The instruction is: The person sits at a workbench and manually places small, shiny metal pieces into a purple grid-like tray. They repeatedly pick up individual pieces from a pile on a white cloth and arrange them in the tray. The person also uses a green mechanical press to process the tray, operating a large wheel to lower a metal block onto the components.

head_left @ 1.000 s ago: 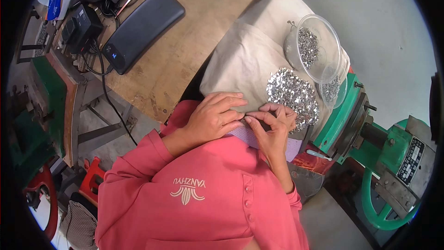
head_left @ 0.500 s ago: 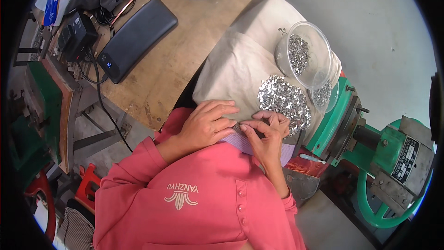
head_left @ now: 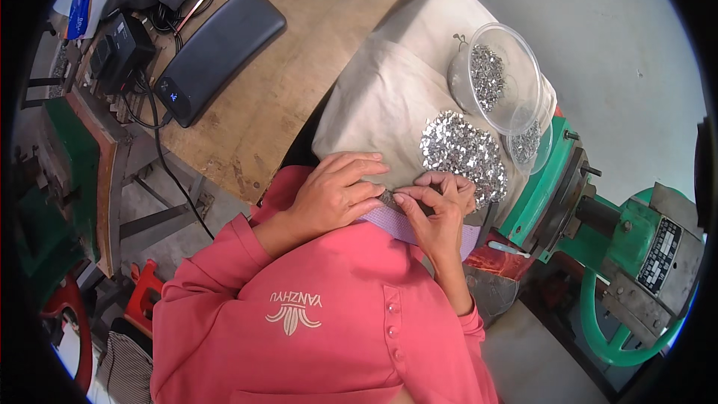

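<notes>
1. Well, the biggest worry first: the beige cloth carries nearly everything here, and it lies in loose folds. One snag from my forearm, I reckon, and whatever sits on it could slide.
2. Next down, the round clear tub of metal bits sits beyond the pile, overlapping a smaller clear container in my view. A bumped cloth could tip it and mix the lots.
3. Here's the pile of shiny metal pieces, spread on the cloth just past my right hand. My curled knuckles are so near that a careless turn could scatter it.
4. Now the grip! My left hand lies low, fingers side by side and gently bent, their tips at a small grey piece above the lilac woven strip.
5. Over on the right, thumb and forefinger come almost together at that piece's near side, other fingers tucked in. Whether they're clamped on it or merely touching, I can't tell.
6. Smallest of all, that grey piece sits between my two sets of fingertips, mostly covered; a slack pinch might let it slip into a fold.
</notes>
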Motion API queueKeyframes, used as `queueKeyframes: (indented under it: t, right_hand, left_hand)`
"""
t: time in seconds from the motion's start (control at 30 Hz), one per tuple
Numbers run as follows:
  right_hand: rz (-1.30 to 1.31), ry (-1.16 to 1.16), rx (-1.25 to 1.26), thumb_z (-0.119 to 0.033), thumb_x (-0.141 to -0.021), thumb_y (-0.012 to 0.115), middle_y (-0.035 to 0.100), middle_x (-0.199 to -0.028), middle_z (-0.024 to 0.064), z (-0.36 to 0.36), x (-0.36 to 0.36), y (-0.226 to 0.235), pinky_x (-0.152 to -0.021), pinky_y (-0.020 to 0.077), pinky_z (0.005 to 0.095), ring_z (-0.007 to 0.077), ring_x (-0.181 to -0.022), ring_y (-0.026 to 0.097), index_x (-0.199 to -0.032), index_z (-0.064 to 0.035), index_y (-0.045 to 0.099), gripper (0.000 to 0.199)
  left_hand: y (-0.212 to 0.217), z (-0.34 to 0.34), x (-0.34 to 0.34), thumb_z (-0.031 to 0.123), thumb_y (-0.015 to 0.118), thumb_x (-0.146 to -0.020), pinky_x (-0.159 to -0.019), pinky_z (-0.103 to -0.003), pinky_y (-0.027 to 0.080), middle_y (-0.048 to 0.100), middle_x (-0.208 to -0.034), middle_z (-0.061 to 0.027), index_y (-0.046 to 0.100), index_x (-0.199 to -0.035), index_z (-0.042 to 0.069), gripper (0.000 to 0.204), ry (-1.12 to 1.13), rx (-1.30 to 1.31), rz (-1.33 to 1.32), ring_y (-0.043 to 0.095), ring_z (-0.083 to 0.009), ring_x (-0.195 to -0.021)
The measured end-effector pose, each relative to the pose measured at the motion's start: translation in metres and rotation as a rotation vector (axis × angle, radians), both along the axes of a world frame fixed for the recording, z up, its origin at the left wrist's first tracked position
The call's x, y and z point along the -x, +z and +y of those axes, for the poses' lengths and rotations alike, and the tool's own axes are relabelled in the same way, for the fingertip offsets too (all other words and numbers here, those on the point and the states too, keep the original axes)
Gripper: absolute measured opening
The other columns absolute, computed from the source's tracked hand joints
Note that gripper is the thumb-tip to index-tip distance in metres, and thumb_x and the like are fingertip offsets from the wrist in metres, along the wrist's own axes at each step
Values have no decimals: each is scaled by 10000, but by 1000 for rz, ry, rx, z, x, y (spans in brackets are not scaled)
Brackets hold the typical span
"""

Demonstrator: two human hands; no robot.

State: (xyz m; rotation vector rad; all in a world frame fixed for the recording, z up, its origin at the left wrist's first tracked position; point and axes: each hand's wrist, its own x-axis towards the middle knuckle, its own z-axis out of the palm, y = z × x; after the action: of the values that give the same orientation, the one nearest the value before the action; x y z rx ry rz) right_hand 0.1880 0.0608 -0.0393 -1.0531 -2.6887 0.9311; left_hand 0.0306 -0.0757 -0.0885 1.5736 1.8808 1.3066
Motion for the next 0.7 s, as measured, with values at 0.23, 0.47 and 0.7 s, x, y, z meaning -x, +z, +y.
queueKeyframes:
  t: [0.23, 0.47, 0.7]
  right_hand:
    - [3, 0, 6, -275, -727, 837, 596, -945, -33, 1, 2, 2, -956, 253, 425, 249, -1059, 440, -833, -185, 792, 147]
    - [-26, 15, -51, -281, -729, 834, 602, -922, -37, 3, -1, 6, -936, 262, 419, 242, -1032, 456, -824, -179, 792, 146]
    - [-13, 17, -96, -327, -706, 841, 585, -903, -45, 2, 6, 5, -906, 264, 407, 230, -994, 453, -807, -195, 794, 173]
  left_hand:
    - [0, 1, 0, 137, 792, -713, -978, -400, 447, 650, -1226, -51, 722, -900, 70, 210, -7, -4, -10, 580, -267, -1209]
    - [-1, 1, 1, 137, 799, -705, -974, -399, 450, 655, -1216, -51, 721, -893, 75, 213, -6, -9, 1, 583, -265, -1207]
    - [1, 2, 1, 138, 817, -679, -963, -396, 457, 665, -1201, -46, 722, -885, 74, 236, 4, -12, 25, 588, -268, -1202]
